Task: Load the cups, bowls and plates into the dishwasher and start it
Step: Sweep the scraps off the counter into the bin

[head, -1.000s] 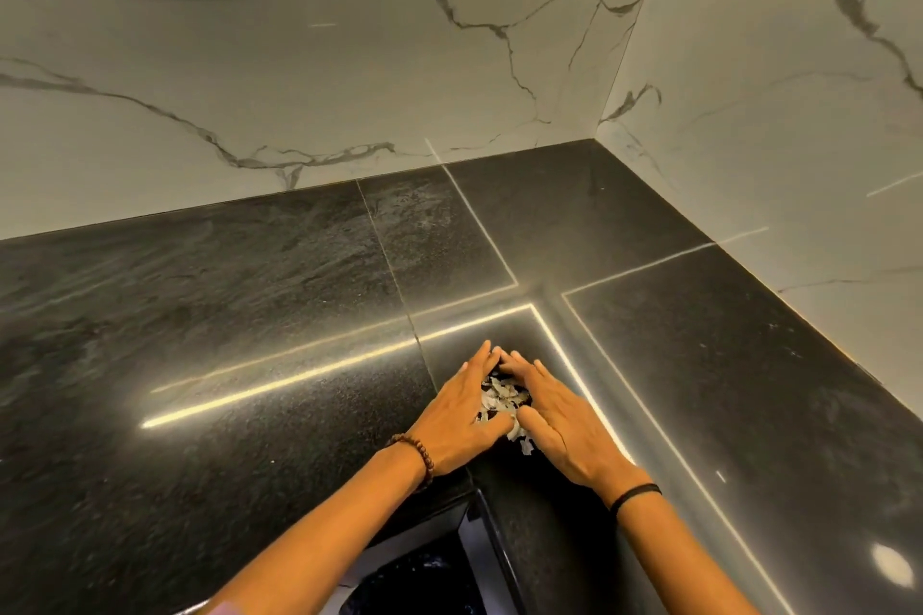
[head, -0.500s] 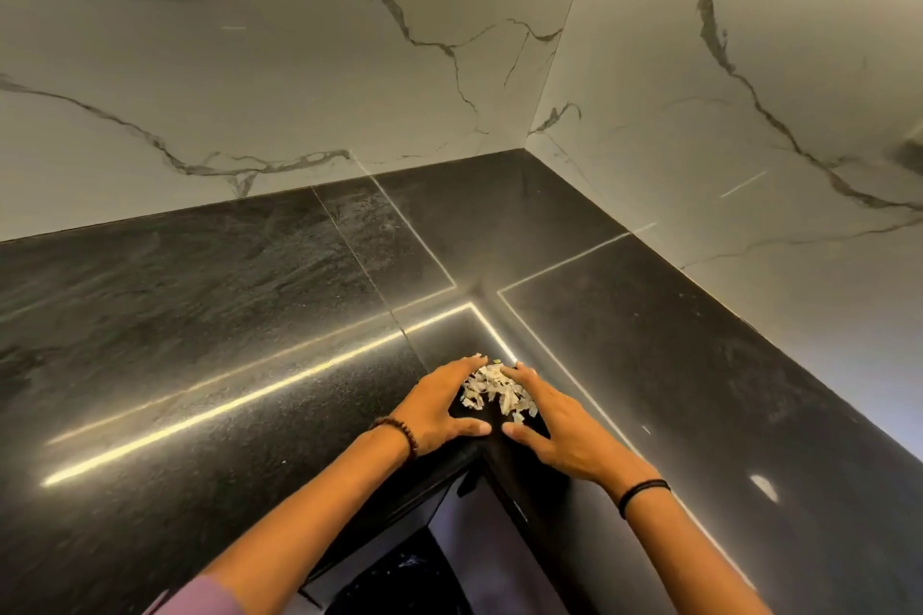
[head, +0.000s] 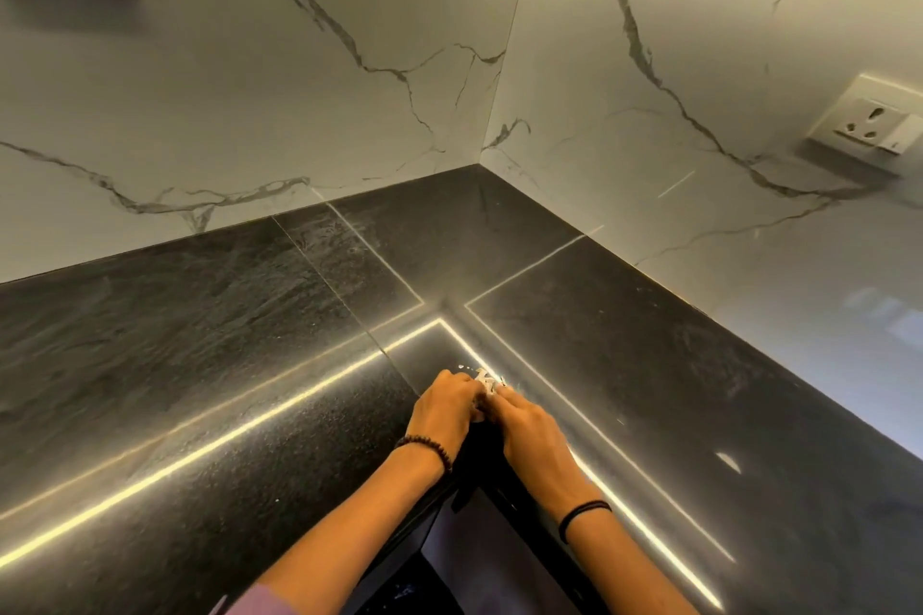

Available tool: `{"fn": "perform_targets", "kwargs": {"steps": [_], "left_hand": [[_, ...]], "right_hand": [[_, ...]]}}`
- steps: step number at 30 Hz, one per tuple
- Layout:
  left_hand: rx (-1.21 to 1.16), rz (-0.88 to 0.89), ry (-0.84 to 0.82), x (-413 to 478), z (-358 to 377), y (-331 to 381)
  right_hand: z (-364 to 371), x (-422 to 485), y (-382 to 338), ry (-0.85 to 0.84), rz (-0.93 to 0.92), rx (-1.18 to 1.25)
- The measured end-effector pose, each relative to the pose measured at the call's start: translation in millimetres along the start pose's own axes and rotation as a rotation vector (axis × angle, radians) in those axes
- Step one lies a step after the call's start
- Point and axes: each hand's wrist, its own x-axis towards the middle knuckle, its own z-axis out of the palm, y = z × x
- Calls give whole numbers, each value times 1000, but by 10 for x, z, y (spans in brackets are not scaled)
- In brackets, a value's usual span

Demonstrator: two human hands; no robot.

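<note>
Counter edge, inner corner: clutching a small pile of white scraps, curling left hand and right hand around it from either side, wearing a bead bracelet on the left wrist, a black band on the right

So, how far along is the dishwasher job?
Done: nothing visible; no cups, bowls, plates or dishwasher in view. In hand: the left hand and right hand cup a small pile of white scraps on the black counter. Left: seemingly all the loading, then starting the machine.
</note>
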Motion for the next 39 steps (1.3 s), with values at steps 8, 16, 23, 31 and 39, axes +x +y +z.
{"fn": "perform_targets", "kwargs": {"steps": [8,16,23,31,39], "left_hand": [[39,41,93,27,41,49],[-64,71,165,49,27,118],[-161,93,215,16,-82,270],[-282,195,306,-449,-242,467],[-275,186,297,-1047,-54,338]], "right_hand": [[60,14,67,88,35,-57],[-106,71,74,152,151,175],[-293,-83,-57,290,244,368],[-458,-561,-354,374,294,395],[-238,-1135,-612,364,314,409]]}}
